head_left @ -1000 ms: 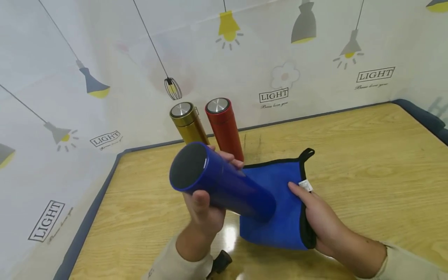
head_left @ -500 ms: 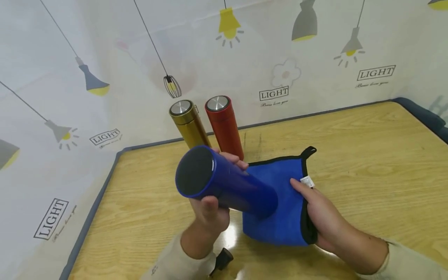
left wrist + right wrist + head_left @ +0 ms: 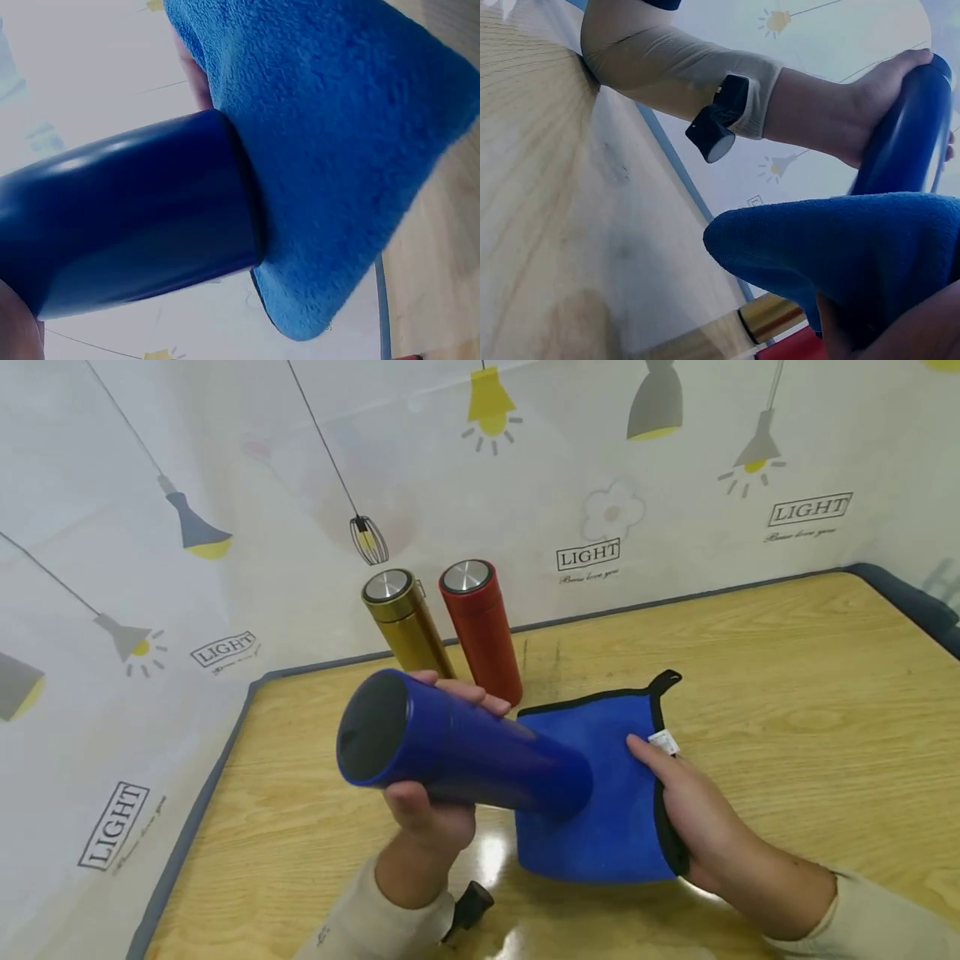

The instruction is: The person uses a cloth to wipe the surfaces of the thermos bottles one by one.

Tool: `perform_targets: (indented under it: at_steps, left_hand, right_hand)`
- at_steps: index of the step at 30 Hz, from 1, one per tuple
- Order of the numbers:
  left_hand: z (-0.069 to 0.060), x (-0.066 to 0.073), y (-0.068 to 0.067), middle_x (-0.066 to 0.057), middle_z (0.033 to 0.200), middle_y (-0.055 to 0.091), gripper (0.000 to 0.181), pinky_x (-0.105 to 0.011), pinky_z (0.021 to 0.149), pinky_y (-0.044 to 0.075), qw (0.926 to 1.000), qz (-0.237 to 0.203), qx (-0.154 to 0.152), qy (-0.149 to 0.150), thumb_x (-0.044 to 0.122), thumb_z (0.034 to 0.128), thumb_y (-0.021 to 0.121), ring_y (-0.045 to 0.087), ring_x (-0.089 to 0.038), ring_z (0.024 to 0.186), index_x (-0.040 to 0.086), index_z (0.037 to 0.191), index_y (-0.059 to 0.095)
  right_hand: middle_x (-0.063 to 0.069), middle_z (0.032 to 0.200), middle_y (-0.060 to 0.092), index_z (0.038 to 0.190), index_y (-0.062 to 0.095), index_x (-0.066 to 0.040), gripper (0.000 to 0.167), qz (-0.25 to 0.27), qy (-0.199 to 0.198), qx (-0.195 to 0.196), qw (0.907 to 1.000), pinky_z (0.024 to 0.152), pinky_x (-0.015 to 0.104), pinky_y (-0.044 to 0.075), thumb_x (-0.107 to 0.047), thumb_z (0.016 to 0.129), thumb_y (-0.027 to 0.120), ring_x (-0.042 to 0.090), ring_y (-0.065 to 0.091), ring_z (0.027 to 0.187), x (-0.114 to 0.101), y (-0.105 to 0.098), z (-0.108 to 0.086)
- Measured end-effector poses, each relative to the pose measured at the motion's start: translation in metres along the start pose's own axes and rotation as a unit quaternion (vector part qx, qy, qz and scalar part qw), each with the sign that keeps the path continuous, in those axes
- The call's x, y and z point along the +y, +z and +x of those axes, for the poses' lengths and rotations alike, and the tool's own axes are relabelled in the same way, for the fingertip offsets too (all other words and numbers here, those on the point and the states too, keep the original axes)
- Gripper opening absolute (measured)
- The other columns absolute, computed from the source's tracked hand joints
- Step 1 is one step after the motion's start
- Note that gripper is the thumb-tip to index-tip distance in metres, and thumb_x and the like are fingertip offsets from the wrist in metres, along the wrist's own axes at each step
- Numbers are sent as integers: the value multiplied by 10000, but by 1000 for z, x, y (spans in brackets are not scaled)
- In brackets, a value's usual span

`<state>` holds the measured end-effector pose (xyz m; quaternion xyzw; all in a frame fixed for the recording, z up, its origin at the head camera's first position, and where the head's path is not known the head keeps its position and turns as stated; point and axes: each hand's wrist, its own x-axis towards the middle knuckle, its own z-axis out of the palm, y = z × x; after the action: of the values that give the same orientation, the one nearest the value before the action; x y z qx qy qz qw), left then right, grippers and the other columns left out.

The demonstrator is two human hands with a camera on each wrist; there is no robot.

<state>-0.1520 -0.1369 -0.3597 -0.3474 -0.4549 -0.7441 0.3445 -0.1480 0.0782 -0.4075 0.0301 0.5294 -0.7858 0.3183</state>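
Note:
My left hand (image 3: 438, 814) grips a blue cylindrical flask (image 3: 480, 747), fingers over the top side and thumb below. The flask is tilted, with its dark round end towards the upper left. Its other end meets a blue cloth (image 3: 615, 827) with black edging, a hanging loop and a white label. My right hand (image 3: 697, 818) holds that cloth by its right edge, thumb on the front; the other fingers are hidden behind. In the left wrist view the flask's end (image 3: 240, 195) presses against the fuzzy cloth (image 3: 337, 142).
A gold flask (image 3: 411, 631) and a red flask (image 3: 486, 635) stand upright at the back of the wooden table (image 3: 787, 693), both with silver lids. A patterned white sheet (image 3: 675, 510) hangs behind. A small black device (image 3: 471, 906) sits at my left wrist.
The flask's dark end has swung to the left with my left hand, after a slight shift right. The cloth and my right hand have barely moved.

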Motion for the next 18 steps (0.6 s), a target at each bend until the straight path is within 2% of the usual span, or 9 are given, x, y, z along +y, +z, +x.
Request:
perform_targets:
  at_steps: [3,8,10,15,18]
  left_hand:
    - [-2,-2,-1,-60,1131,686,665,-365,831,597,10000,-55,-2,-43,634,945,502,726,-225,947,91,1321,428]
    - [0,-6,7,-90,1097,704,643,-373,791,606,9991,77,-66,411,563,972,504,731,-247,887,20,1311,453]
    - [3,-6,7,-100,1090,703,646,-372,789,608,9989,86,-48,463,562,972,503,734,-250,884,12,1308,457]
    - [9,-2,-3,-104,1086,697,648,-348,835,592,9991,10,321,291,586,929,566,733,-238,910,46,1272,463]
    - [13,-2,-14,-130,1046,708,655,-345,816,594,9969,205,624,423,554,901,645,735,-252,880,11,1227,480]
  right_hand:
    - [-111,1105,705,1251,473,-264,321,78,-45,0,10000,889,316,574,-505,1059,383,89,687,1024,0,-1,1]
    - [-92,1164,689,1344,410,-226,439,-102,103,-52,9999,920,321,563,-545,1043,394,96,675,1070,3,2,0]
    - [-79,1189,681,1378,377,-214,480,-185,112,-84,9997,928,329,561,-555,1040,394,105,671,1087,3,3,-1]
    - [-82,1164,693,1330,414,-214,438,-60,-62,-69,9999,927,337,563,-545,1042,398,112,679,1074,0,4,-3]
    - [-102,1132,694,1282,441,-213,410,-24,-236,87,9997,917,324,564,-542,1042,403,101,679,1052,-3,1,-1]
